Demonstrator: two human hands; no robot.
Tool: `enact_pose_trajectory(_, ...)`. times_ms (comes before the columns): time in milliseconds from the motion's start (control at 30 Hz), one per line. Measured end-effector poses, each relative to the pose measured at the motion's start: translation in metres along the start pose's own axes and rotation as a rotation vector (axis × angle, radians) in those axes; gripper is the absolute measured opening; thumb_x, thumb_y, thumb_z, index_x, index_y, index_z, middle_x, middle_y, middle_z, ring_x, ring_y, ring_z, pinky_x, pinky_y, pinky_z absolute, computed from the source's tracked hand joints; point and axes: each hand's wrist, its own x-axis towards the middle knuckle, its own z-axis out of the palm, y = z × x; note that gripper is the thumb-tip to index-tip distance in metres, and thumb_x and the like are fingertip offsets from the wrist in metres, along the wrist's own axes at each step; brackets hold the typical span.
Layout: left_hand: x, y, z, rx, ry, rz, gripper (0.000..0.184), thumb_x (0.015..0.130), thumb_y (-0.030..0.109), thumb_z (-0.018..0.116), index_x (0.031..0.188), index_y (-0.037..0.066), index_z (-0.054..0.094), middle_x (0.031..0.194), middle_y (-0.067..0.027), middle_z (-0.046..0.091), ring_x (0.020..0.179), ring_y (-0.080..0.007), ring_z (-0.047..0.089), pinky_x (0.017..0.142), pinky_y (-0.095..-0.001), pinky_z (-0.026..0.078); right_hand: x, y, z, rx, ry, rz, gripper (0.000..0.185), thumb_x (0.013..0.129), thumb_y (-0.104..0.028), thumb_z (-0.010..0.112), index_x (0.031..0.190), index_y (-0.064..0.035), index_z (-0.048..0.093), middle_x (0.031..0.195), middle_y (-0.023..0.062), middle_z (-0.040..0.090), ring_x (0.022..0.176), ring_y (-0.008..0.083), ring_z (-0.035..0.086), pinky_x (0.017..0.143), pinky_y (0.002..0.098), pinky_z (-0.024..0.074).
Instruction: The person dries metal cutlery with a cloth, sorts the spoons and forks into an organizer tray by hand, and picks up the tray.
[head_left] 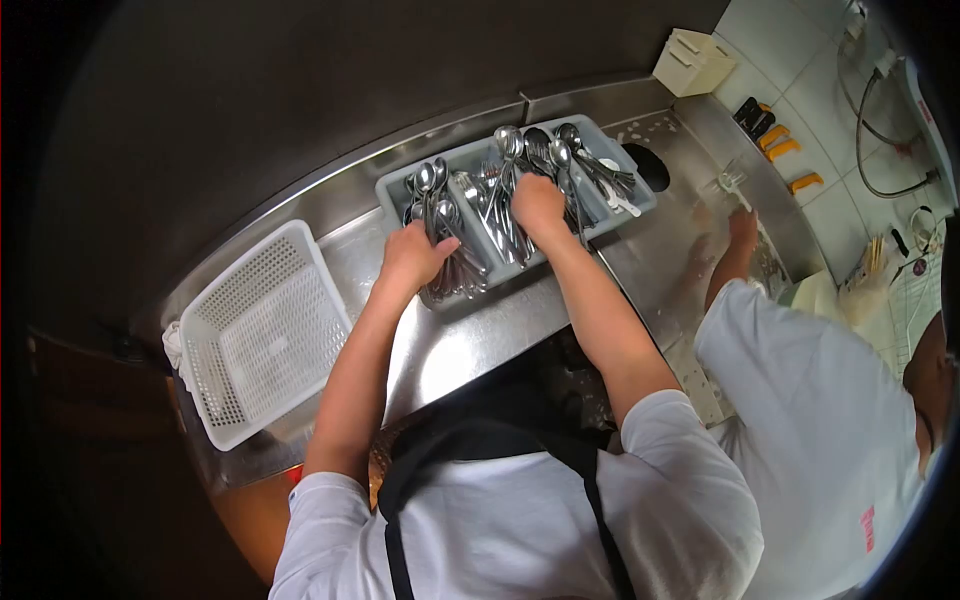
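A grey cutlery tray (398, 203) with several compartments sits on the steel counter, full of spoons and forks. My left hand (412, 257) is closed round some spoons (445, 213) in the tray's left compartment. Over the middle compartments, my right hand (538, 207) is closed on cutlery, with spoon heads (509, 140) showing just beyond the fingers. More spoons (561, 154) lie to its right, and white-handled pieces (624, 203) rest in the far right compartment. The undersides of both hands are hidden.
A white perforated basket (265, 345) stands on the counter (448, 360) at left. On the right, a co-worker's hand (743, 225) is at the wet sink area by a dark round hole (647, 168). A cream box (693, 62) and orange-handled tools (783, 149) are at the wall.
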Motion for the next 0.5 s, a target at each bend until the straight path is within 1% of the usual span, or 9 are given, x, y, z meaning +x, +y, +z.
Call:
enact_pose_trajectory(67, 0.001, 0.0, 0.002, 0.009, 0.021, 0.018, 0.048, 0.081, 0.037, 0.075, 0.092, -0.008, 0.065, 0.088, -0.0265, 0.069, 0.089, -0.0423, 0.067, 0.084, -0.0458, 0.051, 0.011, -0.005, 0.009, -0.055, -0.028, -0.054, 0.028, 0.089, -0.013, 0.047, 0.087, 0.0003, 0.072, 0.091, 0.0242, 0.071, 0.086, 0.0391, 0.07, 0.076, 0.0472, 0.0565)
enact_pose_trajectory(133, -0.001, -0.003, 0.003, 0.009, 0.064, 0.016, 0.047, 0.082, 0.037, 0.074, 0.092, -0.008, 0.065, 0.088, -0.0264, 0.069, 0.089, -0.0425, 0.067, 0.083, -0.046, 0.051, 0.018, -0.007, 0.015, -0.009, -0.053, 0.01, 0.026, 0.087, -0.012, 0.049, 0.09, 0.0007, 0.071, 0.094, 0.0249, 0.07, 0.09, 0.0396, 0.07, 0.079, 0.0483, 0.0555)
enact_pose_trajectory(167, 0.0, -0.005, 0.003, -0.006, 0.051, 0.007, 0.047, 0.082, 0.037, 0.074, 0.092, -0.008, 0.065, 0.088, -0.0265, 0.069, 0.089, -0.0425, 0.067, 0.083, -0.046, 0.051, 0.019, -0.007, 0.016, 0.015, -0.069, 0.042, 0.025, 0.086, -0.011, 0.05, 0.091, 0.001, 0.071, 0.095, 0.0253, 0.07, 0.091, 0.0399, 0.069, 0.08, 0.0489, 0.055)
enact_pose_trajectory(200, 0.002, -0.007, 0.003, -0.021, 0.04, -0.003, 0.047, 0.082, 0.037, 0.074, 0.092, -0.007, 0.065, 0.089, -0.0265, 0.069, 0.089, -0.0425, 0.066, 0.083, -0.046, 0.051, 0.019, -0.007, 0.017, 0.028, -0.062, 0.04, 0.025, 0.085, -0.013, 0.053, 0.091, 0.0021, 0.071, 0.095, 0.027, 0.069, 0.092, 0.0406, 0.069, 0.082, 0.0485, 0.0547)
enact_pose_trajectory(333, 0.011, -0.009, 0.0, 0.024, 0.044, 0.0, 0.046, 0.083, 0.038, 0.073, 0.095, -0.007, 0.065, 0.091, -0.027, 0.068, 0.092, -0.0425, 0.066, 0.084, -0.0461, 0.051, 0.03, 0.006, 0.029, 0.055, 0.006, -0.012, 0.025, 0.083, -0.018, 0.057, 0.09, 0.0035, 0.068, 0.094, 0.0264, 0.069, 0.092, 0.0405, 0.068, 0.084, 0.0474, 0.054)
enact_pose_trajectory(433, 0.016, -0.007, -0.01, 0.049, -0.023, -0.039, 0.061, 0.081, 0.047, 0.073, 0.108, -0.007, 0.065, 0.097, -0.026, 0.069, 0.097, -0.04, 0.067, 0.087, -0.0437, 0.051, 0.045, 0.017, 0.026, 0.051, 0.098, 0.004, 0.027, 0.082, -0.021, 0.06, 0.092, 0.0034, 0.065, 0.093, 0.0254, 0.069, 0.092, 0.0401, 0.068, 0.084, 0.0474, 0.0537)
enact_pose_trajectory(500, 0.018, -0.012, -0.012, 0.045, 0.027, -0.039, 0.062, 0.081, 0.048, 0.073, 0.109, -0.007, 0.065, 0.095, -0.0257, 0.07, 0.096, -0.0393, 0.067, 0.087, -0.043, 0.051, 0.059, 0.033, 0.012, 0.037, 0.131, 0.021, 0.027, 0.082, -0.021, 0.06, 0.094, 0.0028, 0.063, 0.093, 0.025, 0.069, 0.092, 0.0401, 0.067, 0.083, 0.048, 0.0536)
